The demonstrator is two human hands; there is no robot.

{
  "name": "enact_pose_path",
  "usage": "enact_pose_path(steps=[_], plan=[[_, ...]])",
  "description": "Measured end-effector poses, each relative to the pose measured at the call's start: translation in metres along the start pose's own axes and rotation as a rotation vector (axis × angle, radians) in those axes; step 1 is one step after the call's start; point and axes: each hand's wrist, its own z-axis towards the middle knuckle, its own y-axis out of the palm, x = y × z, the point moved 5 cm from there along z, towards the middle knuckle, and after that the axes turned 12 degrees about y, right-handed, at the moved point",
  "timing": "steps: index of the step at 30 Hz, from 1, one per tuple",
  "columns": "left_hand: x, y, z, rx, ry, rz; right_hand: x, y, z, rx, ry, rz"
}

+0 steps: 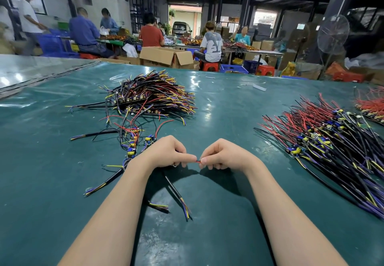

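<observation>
Both sets of fingertips (192, 158) meet on one thin red wire (198, 161); only a short stretch shows in the gap between them. Your left hand (168, 153) pinches it from one side with its fingers curled in. Your right hand (224, 154) pinches the same strand from the other side, thumb and forefinger closed. Both hands sit low, just over the glossy dark green table mat (218, 109).

Handling, as a judgement:
- The wire looks light and limp, with smooth insulation likely to slip in a loose pinch.
- Any stripped end would fray or kink easily.
- Take hold on the insulation, close to the working end, and keep the span between your hands short.

A black sheathed cable (173, 186) runs from under your left palm toward you and ends in splayed yellow, blue and purple cores. You cannot tell whether the red wire belongs to it, because your palm hides the junction.

Just beside your left wrist lies a string of small circuit boards with blue and yellow parts (132, 152). Farther out, left of centre, sits a heaped pile of multicoloured wired boards (153, 95). Well apart on your right is a fanned pile of red and black leads (324, 141).
</observation>
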Motion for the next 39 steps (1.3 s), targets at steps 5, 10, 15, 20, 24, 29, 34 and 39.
enact_pose_path(steps=[5, 10, 15, 20, 24, 29, 34, 39], plan=[[-0.004, -0.002, -0.001, -0.008, 0.001, -0.066, 0.009, -0.008, -0.002, -0.055, -0.027, 0.151], [-0.009, -0.006, -0.002, 0.028, -0.027, -0.097, 0.027, -0.028, -0.009, 0.008, 0.005, 0.294], [-0.011, -0.007, -0.003, 0.042, -0.045, -0.090, 0.044, -0.041, -0.009, 0.237, 0.095, 0.317], [-0.008, -0.006, -0.002, 0.063, -0.029, -0.077, 0.047, -0.049, -0.006, 0.350, 0.153, 0.301], [-0.004, -0.003, 0.001, 0.009, -0.015, -0.139, 0.050, -0.054, -0.005, 0.424, 0.164, 0.327], [0.008, 0.002, 0.006, 0.126, 0.020, -0.184, 0.043, -0.052, -0.001, 0.544, 0.094, 0.883], [0.009, 0.011, 0.012, 0.382, -0.036, -0.433, 0.024, -0.031, 0.001, 0.287, 0.100, 1.145], [0.015, 0.019, 0.012, 0.365, -0.030, -0.468, 0.002, 0.005, 0.012, 0.223, 0.081, 0.899]])
